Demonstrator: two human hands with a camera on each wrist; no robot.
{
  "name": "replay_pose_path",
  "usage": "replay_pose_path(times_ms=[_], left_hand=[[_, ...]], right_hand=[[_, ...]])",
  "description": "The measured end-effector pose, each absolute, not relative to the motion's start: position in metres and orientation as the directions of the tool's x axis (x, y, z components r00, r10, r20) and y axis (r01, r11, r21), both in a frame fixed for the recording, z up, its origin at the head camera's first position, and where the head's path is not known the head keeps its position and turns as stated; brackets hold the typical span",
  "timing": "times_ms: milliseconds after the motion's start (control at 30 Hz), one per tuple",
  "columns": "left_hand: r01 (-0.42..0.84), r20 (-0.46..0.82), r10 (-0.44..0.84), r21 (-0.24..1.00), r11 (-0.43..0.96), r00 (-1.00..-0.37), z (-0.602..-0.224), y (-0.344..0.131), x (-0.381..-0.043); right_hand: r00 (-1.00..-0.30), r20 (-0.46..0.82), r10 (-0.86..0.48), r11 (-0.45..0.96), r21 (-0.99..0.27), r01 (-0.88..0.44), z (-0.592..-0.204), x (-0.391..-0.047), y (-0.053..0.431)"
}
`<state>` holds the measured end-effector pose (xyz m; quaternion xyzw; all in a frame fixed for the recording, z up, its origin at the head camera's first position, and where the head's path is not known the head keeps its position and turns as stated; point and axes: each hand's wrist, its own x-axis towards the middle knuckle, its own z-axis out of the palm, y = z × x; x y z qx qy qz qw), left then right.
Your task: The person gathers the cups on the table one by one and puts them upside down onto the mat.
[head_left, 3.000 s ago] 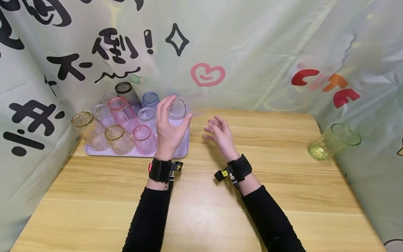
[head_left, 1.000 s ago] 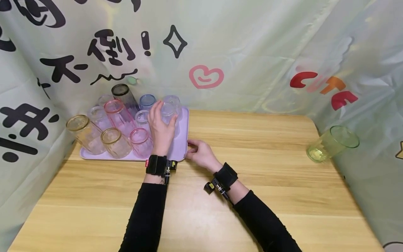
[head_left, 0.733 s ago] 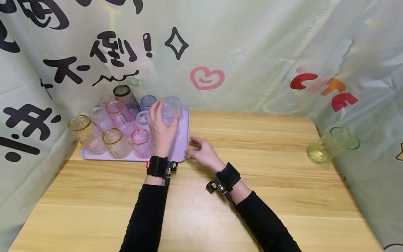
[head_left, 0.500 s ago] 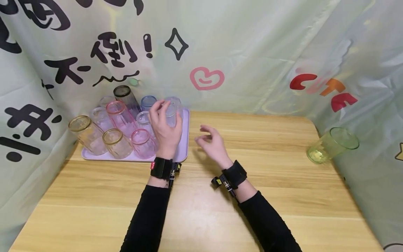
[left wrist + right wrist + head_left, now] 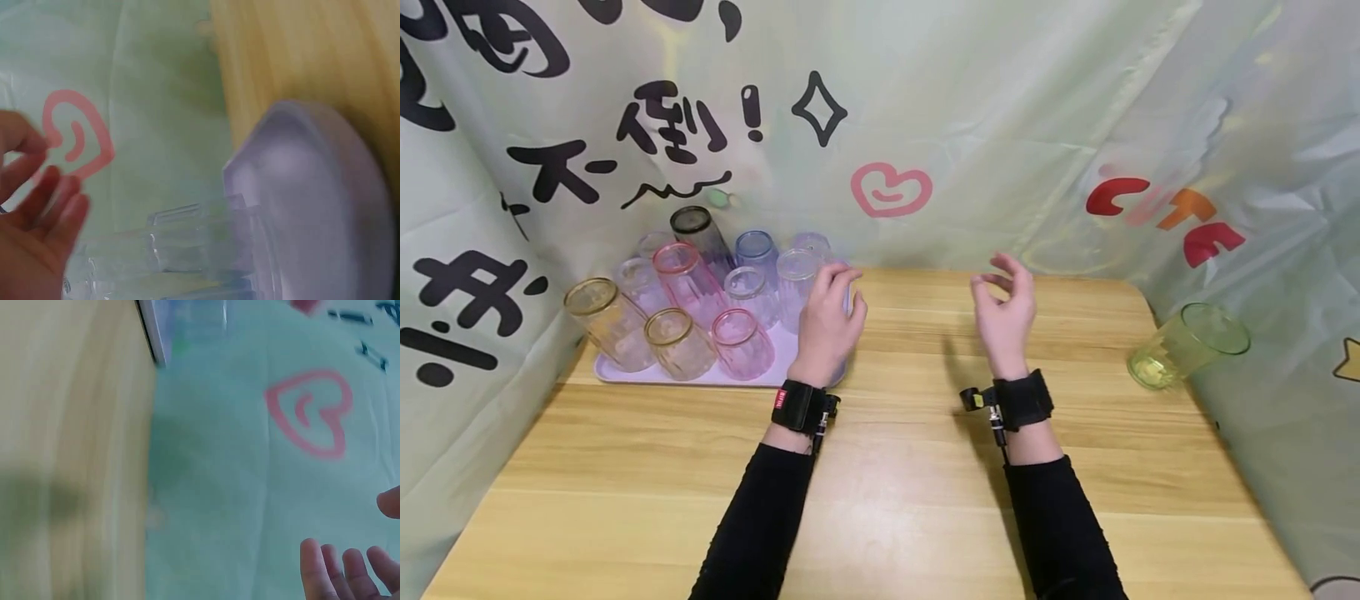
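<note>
My left hand (image 5: 829, 325) hovers over the right end of a lilac tray (image 5: 786, 358), fingers loosely bent and holding nothing. Just left of it on the tray is a clear glass (image 5: 796, 287), mouth down as far as I can tell. In the left wrist view, clear glasses (image 5: 194, 240) stand beside the tray's raised rim. Over the bare wood my right hand (image 5: 1006, 317) is raised with relaxed fingers and nothing in them. Off to its right, a green glass (image 5: 1187, 346) sits near the table's right edge.
Several more glasses crowd the tray, among them a pink one (image 5: 742, 343), an amber one (image 5: 610, 321), a dark grey one (image 5: 702, 237) and a blue one (image 5: 757, 254). A printed curtain (image 5: 985, 125) walls the wooden table (image 5: 910, 467) at the back and sides.
My left hand has come away from the clear glass and shifted right. My right hand has left the tray's right edge and moved right over the table. The clear glass stays on the tray.
</note>
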<state>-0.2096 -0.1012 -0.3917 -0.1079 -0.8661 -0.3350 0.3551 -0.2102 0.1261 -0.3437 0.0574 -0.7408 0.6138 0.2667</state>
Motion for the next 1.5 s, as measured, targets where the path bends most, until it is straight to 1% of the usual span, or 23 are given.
replay_pose_path(times_ms=[100,133,233,333,367,467,567,633,700,867,933,1000,1100,1300,1400,1500], left_hand=[[0.335,0.537,0.026,0.486,0.807,-0.843,-0.395,-0.100,-0.209],[0.310,0.484,0.048,0.477,0.822,-0.874,-0.395,-0.100,-0.208],[0.242,0.334,0.090,0.448,0.861,-0.938,-0.399,-0.099,-0.206],[0.200,0.221,0.114,0.414,0.888,-0.968,-0.403,-0.100,-0.205],[0.185,0.187,0.117,0.404,0.896,-0.975,-0.404,-0.100,-0.205],[0.155,0.108,0.122,0.390,0.908,-0.987,-0.408,-0.102,-0.204],[0.123,0.034,0.120,0.396,0.910,-0.992,-0.410,-0.103,-0.203],[0.108,-0.001,0.118,0.403,0.909,-0.993,-0.411,-0.103,-0.202],[0.095,-0.023,0.114,0.409,0.908,-0.993,-0.411,-0.103,-0.201],[0.082,-0.042,0.107,0.397,0.914,-0.993,-0.411,-0.103,-0.201],[0.082,-0.047,0.109,0.391,0.917,-0.993,-0.411,-0.103,-0.201],[0.083,-0.052,0.111,0.391,0.917,-0.992,-0.411,-0.103,-0.201],[0.082,-0.056,0.112,0.385,0.919,-0.992,-0.411,-0.102,-0.202],[0.079,-0.060,0.110,0.380,0.922,-0.992,-0.411,-0.102,-0.201],[0.078,-0.062,0.109,0.379,0.922,-0.992,-0.411,-0.102,-0.201],[0.076,-0.062,0.107,0.380,0.922,-0.992,-0.411,-0.102,-0.201]], right_hand=[[-0.816,0.472,0.334,0.254,-0.879,-0.404,-0.351,-0.224,0.149],[-0.792,0.497,0.355,0.277,-0.865,-0.418,-0.366,-0.240,0.164],[-0.715,0.545,0.437,0.334,-0.837,-0.433,-0.362,-0.241,0.177],[-0.606,0.609,0.511,0.421,-0.792,-0.441,-0.350,-0.234,0.185],[-0.575,0.616,0.539,0.443,-0.787,-0.428,-0.333,-0.220,0.180],[-0.473,0.657,0.586,0.539,-0.753,-0.378,-0.340,-0.227,0.196],[-0.424,0.654,0.626,0.590,-0.753,-0.290,-0.350,-0.235,0.213],[-0.424,0.622,0.658,0.592,-0.776,-0.218,-0.356,-0.238,0.223],[-0.445,0.563,0.696,0.573,-0.810,-0.129,-0.360,-0.240,0.230],[-0.520,0.336,0.786,0.439,-0.894,0.086,-0.364,-0.242,0.243],[-0.542,0.250,0.802,0.378,-0.916,0.137,-0.365,-0.243,0.247],[-0.552,0.208,0.807,0.349,-0.923,0.163,-0.367,-0.243,0.250],[-0.551,0.202,0.810,0.346,-0.922,0.171,-0.371,-0.244,0.255],[-0.511,0.269,0.816,0.399,-0.903,0.161,-0.375,-0.244,0.259],[-0.467,0.306,0.830,0.416,-0.897,0.152,-0.375,-0.242,0.262],[-0.399,0.357,0.845,0.443,-0.884,0.147,-0.375,-0.239,0.267]])
